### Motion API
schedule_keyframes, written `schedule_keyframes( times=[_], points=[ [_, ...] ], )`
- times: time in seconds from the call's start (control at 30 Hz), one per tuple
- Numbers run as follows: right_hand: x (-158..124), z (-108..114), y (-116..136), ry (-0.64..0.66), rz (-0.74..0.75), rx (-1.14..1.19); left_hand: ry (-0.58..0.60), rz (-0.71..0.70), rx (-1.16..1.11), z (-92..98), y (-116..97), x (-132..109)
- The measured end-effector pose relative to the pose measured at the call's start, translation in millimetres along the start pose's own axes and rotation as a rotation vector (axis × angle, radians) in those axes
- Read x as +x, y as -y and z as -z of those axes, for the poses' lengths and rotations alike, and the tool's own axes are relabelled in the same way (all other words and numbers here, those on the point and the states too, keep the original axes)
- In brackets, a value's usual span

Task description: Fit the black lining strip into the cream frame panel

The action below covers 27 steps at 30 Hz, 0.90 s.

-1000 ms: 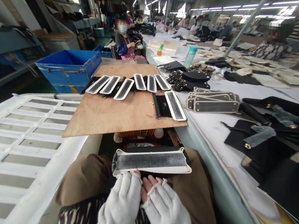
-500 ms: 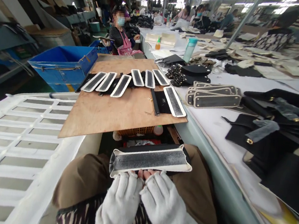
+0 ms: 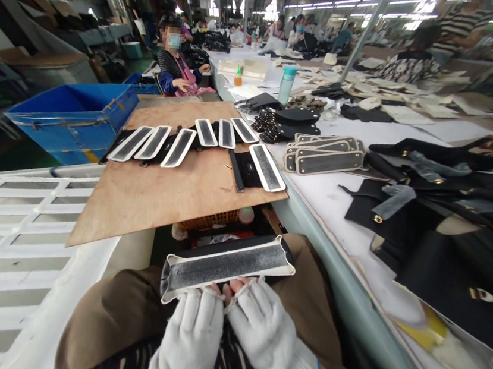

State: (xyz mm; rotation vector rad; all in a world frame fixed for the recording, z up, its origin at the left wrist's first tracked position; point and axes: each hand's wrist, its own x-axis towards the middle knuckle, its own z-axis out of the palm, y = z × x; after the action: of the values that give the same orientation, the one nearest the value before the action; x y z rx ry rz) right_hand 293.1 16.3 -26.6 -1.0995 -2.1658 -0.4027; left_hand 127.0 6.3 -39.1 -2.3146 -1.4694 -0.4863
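Across my lap lies a black bag piece (image 3: 227,269), its long dark grey base panel framed by a raised white edge that folds at the corners. My left hand (image 3: 192,336), in a white glove with bare fingertips, is closed on its near long edge, left of the middle. Close beside it, my right hand (image 3: 262,330), gloved alike, grips the same edge with its fingertips. Both thumbs are hidden under the piece. Black material shows behind the panel's far edge.
A wooden board (image 3: 136,201) ahead holds several black pieces with white-edged panels (image 3: 266,168). Left are a blue bin (image 3: 70,121) and a white slotted sheet (image 3: 3,262). Stacked grey strips (image 3: 324,155), a teal bottle (image 3: 286,86) and black bag parts (image 3: 440,250) lie right. A masked co-worker (image 3: 176,62) sits beyond.
The view has turned a little to the right, so the surroundings sit further left. Both hands keep hold of the bag piece, which looks slightly more tilted. The co-worker's arms have moved.
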Motion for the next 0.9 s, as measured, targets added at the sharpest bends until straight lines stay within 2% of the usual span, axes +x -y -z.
schedule_keyframes(
  times=[0.1,0.27,0.4,0.6,0.9],
  points=[
    [2,3,-2,0.007,-0.016,-0.008,0.023,-0.065,0.125,-1.8,-4,-2],
    [6,9,-8,0.014,-0.028,-0.027,0.091,0.051,0.04,-0.1,-16,2],
    [5,13,-14,0.032,-0.045,-0.062,0.107,0.074,0.034,8.4,-22,13],
    [-5,22,-20,0.067,-0.058,-0.112,0.041,-0.015,0.07,7.5,-30,22],
    [-20,32,-32,0.088,-0.12,-0.138,-0.008,-0.045,0.095,1.8,-47,33]
  ],
)
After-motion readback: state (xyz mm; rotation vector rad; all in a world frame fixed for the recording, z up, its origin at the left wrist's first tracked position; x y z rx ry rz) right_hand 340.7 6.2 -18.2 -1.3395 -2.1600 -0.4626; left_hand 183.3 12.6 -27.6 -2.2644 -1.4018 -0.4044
